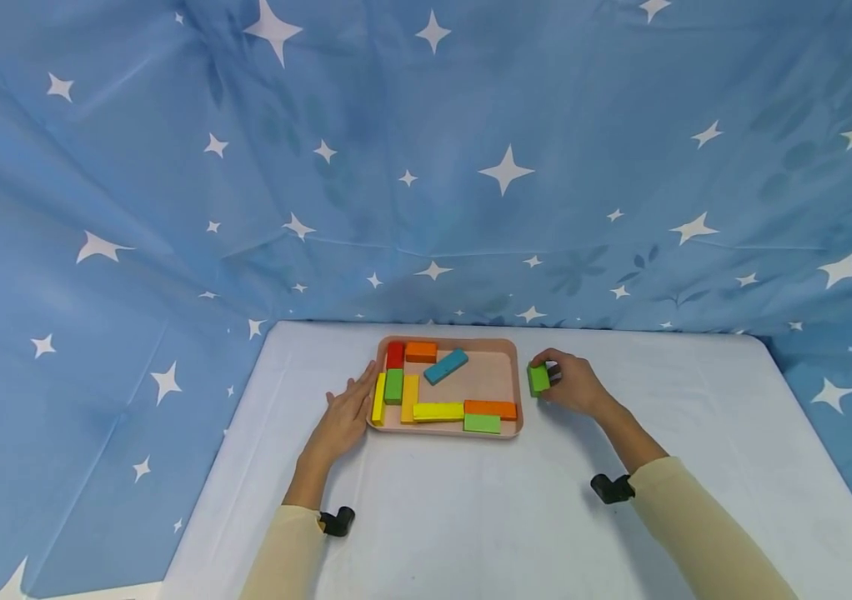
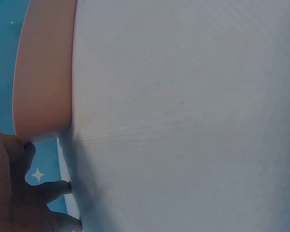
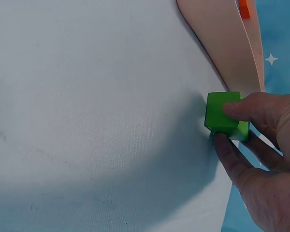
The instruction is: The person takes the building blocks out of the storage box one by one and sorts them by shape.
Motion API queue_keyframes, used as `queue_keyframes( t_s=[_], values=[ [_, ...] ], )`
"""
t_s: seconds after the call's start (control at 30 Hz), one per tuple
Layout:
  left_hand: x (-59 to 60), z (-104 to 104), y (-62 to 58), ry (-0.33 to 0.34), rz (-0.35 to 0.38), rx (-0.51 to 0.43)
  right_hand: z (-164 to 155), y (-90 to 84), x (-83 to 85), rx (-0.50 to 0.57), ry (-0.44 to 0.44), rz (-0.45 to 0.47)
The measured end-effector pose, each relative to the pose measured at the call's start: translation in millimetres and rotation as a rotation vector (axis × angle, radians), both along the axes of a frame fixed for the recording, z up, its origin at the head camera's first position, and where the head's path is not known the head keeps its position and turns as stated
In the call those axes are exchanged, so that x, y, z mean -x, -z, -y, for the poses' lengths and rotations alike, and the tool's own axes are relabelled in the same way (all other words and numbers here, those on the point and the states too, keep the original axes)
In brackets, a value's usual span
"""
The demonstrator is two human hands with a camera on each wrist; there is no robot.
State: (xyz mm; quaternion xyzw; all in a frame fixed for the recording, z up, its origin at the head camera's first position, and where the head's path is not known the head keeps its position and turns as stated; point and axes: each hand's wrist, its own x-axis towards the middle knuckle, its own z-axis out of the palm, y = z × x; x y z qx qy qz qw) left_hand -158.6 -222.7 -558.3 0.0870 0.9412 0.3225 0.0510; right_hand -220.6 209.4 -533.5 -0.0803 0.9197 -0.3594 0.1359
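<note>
right grip (image 3: 261, 145) pinches green block (image 3: 223, 114) beside pink tray (image 3: 222, 38); left grip (image 1: 347, 410) spread flat.

A blue cloth (image 1: 426, 167) is showing white stars and faint darker leaf prints behind a white table (image 1: 471, 517). A pale pink tray (image 1: 497, 375) is holding blocks: one red (image 1: 394, 354), two orange (image 1: 421, 352) (image 1: 489, 408), one teal (image 1: 446, 366), one green (image 1: 393, 386), three yellow (image 1: 378, 398) (image 1: 410, 398) (image 1: 438, 411), and one light green (image 1: 482, 423). The right hand (image 1: 576, 385) is gripping a bright green block (image 1: 538, 378). Both sleeves (image 1: 704, 533) are showing cream, with black wrist mounts (image 1: 612, 488).
</note>
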Motion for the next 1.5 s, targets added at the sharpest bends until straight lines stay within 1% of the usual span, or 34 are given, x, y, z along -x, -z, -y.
queue_keyframes(
  t_s=[0.27, 0.5, 0.93, 1.2, 1.33, 1.5],
  values=[
    [-1.0, -1, -0.6, -0.005, -0.01, -0.001, 0, 1.2, -1.2, 0.006, -0.007, -0.004],
    [-2.2, -1, -0.3, -0.009, 0.002, -0.002, 1, 2.4, -2.2, 0.013, -0.026, -0.018],
    [2.5, -4, 0.7, 0.0, -0.008, 0.014, -4, 0.0, -4.5, 0.006, -0.04, -0.033],
    [1.9, -3, -1.2, -0.011, 0.0, 0.012, -1, -1.3, -5.2, -0.008, -0.045, -0.026],
    [1.0, -1, -0.6, -0.009, 0.004, 0.005, 2, -4.2, -6.9, -0.028, -0.035, -0.075],
    [1.1, -1, 1.1, -0.004, 0.002, 0.005, 9, -14.5, -7.0, -0.021, -0.019, -0.153]
  ],
)
